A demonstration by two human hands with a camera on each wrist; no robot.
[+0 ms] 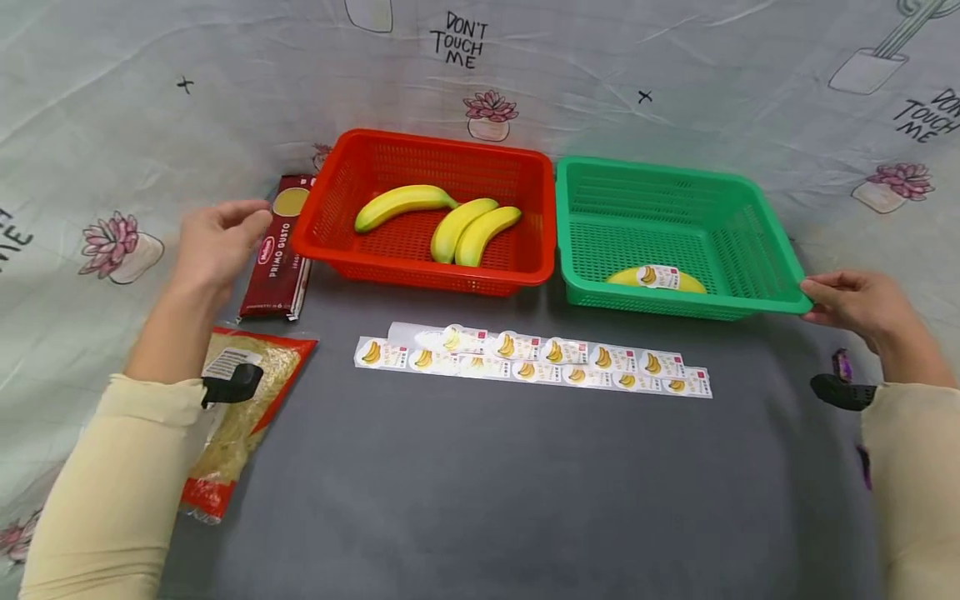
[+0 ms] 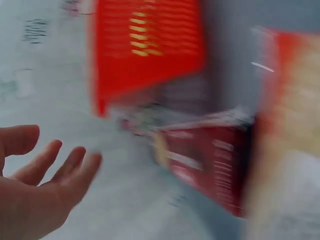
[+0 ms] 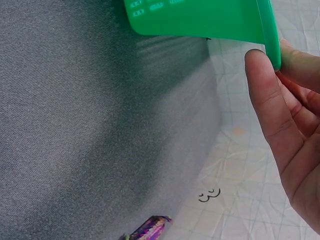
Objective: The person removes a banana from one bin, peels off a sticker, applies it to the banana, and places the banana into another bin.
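1. Surroundings: a grey bench (image 1: 480, 500) draped at its back and sides with a pale printed cloth (image 1: 112, 108) bearing potted-flower motifs and the words "DON'T TOUCH ME".
2. Red basket (image 1: 420, 250), left of centre, holds three yellow bananas (image 1: 450, 221); one lies apart to the left, two lie side by side and touching.
3. Green basket (image 1: 675, 242) stands just beside the red one on its right. One banana (image 1: 656, 279) with a round label on it lies against the near wall inside.
4. Sticker strip (image 1: 532, 358), printed with banana pictures, lies flat on the bench in front of both baskets, apart from them.
5. Dark red pasta packet (image 1: 279, 250) lies just beside the red basket's left wall; a clear bag of noodles with red ends (image 1: 240, 408) lies nearer the person, partly under the left forearm.
6. A small purple wrapper (image 3: 147, 230) lies on the bench near the right wrist.
7. Left hand (image 1: 217, 242): grip apart, fingers relaxed and spread, holding nothing. It hovers over the top of the pasta packet, near the red basket's left rim without touching it. The left wrist view is blurred.
8. Right hand (image 1: 855, 304): grip clamped on the green basket's near right corner, thumb (image 3: 265, 95) on one face of the rim and fingers on the other. The labelled banana lies inside, well left of this hold.
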